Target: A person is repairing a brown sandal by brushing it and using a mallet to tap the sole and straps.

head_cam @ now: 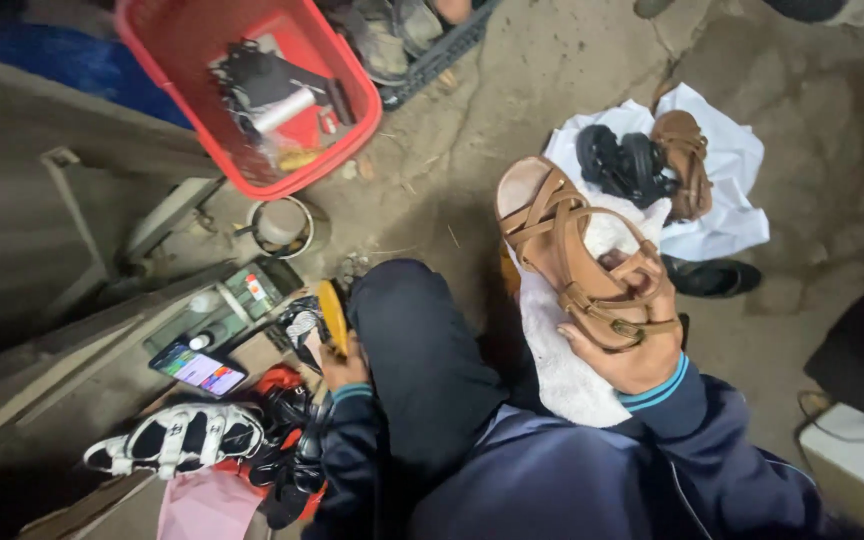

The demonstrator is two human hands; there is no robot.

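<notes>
I see the right hand gripping a tan strappy sandal by its heel end, toe pointing away, sole against a white cloth that drapes over the lap. Left hand is down beside the knee, fingers closed on a yellow brush-like tool; can't make out exactly what kind. On the floor ahead: the matching tan sandal and a black sandal lying on white paper. Red basket with supplies at upper left. Phone and a black-and-white sneaker lie left of the knee.
</notes>
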